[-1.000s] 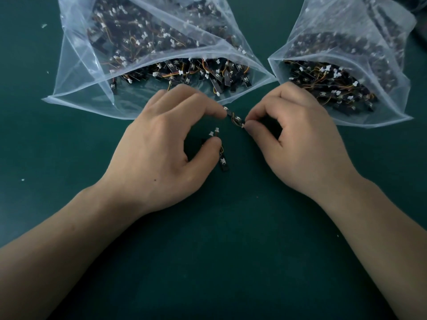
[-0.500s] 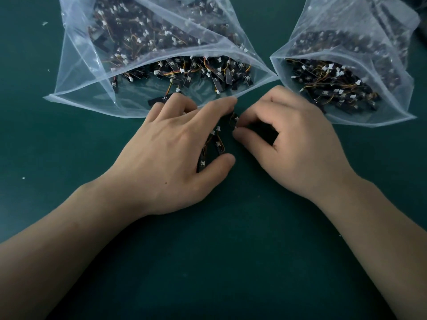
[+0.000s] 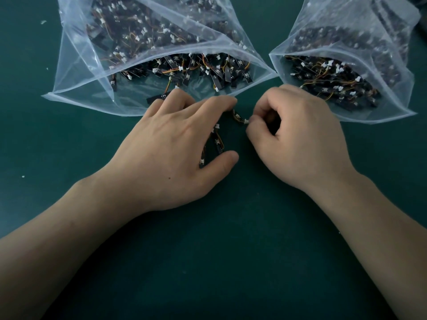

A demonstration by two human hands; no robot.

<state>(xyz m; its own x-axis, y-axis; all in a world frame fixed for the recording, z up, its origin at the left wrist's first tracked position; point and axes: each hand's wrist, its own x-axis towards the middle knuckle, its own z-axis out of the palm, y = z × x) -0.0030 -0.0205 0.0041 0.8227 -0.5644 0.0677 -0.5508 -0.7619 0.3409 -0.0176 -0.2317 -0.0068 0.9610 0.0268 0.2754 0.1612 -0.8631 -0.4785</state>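
Half a second ago the right hand's fingers sat closed against the left index tip. Now the right hand (image 3: pixel 298 135) has drawn slightly away from the left bag (image 3: pixel 76 77). A short wired piece (image 3: pixel 238 116) shows stretched out just below that bag's near corner. The right fingers (image 3: pixel 256 112) pinch its white plug. The left hand (image 3: pixel 175 146), curled in a pinch a second ago, now lies flat below the bag's mouth, its fingers (image 3: pixel 219 105) straight. The index tip seems to touch the piece's far end, and the palm covers a few loose pieces (image 3: pixel 217 142) on the table (image 3: pixel 208 262). The piece looks separated and held for handling. The right bag (image 3: pixel 390 105) lies open just beside the left bag.
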